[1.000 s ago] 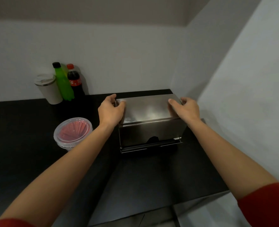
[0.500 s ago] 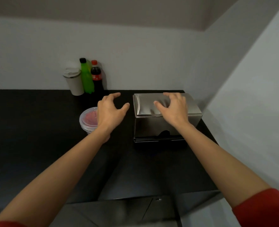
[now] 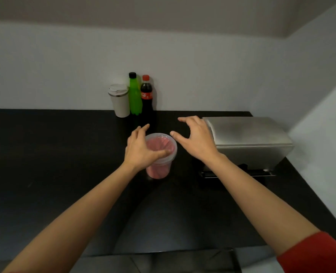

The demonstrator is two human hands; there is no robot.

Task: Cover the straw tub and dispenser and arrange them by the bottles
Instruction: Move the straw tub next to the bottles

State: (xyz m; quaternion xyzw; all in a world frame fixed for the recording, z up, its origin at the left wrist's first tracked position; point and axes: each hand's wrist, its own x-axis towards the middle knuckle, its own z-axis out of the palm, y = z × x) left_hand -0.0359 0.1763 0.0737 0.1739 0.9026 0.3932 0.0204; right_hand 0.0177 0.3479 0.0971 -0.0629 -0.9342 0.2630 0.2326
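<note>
A clear plastic tub (image 3: pixel 160 166) of pink straws stands on the black counter (image 3: pixel 45 154) with its clear lid on. My left hand (image 3: pixel 141 150) rests against the tub's left side, thumb lying across the lid's near rim, fingers spread. My right hand (image 3: pixel 196 140) hovers open just right of the tub, fingertips near its rim, not touching it that I can tell. The steel straw dispenser (image 3: pixel 248 140) sits to the right with its lid down. A green bottle (image 3: pixel 134 94) and a cola bottle (image 3: pixel 146 95) stand at the back wall.
A white travel cup (image 3: pixel 120 101) stands left of the bottles. The side wall (image 3: pixel 321 154) runs close along the dispenser's right. The counter's front edge lies near my forearms.
Both hands left the dispenser and moved left to the straw tub. My left hand now touches the tub. The view has swung left, so the dispenser appears further right.
</note>
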